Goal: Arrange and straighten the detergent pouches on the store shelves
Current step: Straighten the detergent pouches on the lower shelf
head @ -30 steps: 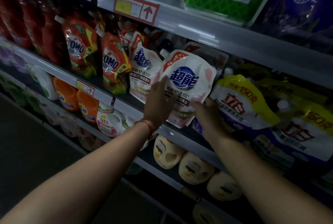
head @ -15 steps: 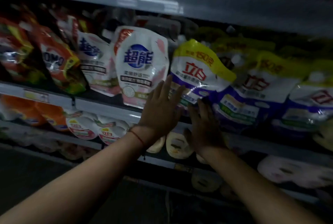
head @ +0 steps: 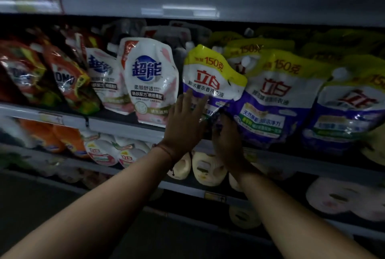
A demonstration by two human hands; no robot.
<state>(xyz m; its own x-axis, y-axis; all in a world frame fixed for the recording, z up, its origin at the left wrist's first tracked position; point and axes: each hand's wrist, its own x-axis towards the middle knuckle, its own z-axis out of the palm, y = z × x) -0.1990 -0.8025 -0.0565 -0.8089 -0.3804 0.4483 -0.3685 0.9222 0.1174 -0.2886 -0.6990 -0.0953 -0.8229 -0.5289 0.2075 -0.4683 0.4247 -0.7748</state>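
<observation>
A yellow, white and purple detergent pouch (head: pixel 212 77) leans to the left on the middle shelf (head: pixel 125 127). My left hand (head: pixel 184 125) lies flat against its lower left side, fingers spread. My right hand (head: pixel 226 140) grips its crumpled purple bottom corner. To its left stands a white and pink pouch (head: pixel 149 79) with a blue logo, with a second white pouch (head: pixel 104 77) behind it. More yellow and purple pouches (head: pixel 275 96) stand in a row to the right.
Red and orange pouches (head: pixel 68 79) fill the shelf's left end. The lower shelf holds orange bottles (head: pixel 62 138), white pouches (head: pixel 102 150) and cream jugs (head: pixel 206 167). An upper shelf rail (head: pixel 208 2) runs overhead. The aisle floor below is dark.
Both hands have left the white and pink pouch and moved right onto the yellow and purple pouch. The white pouch now stands upright. The view has shifted right along the shelf.
</observation>
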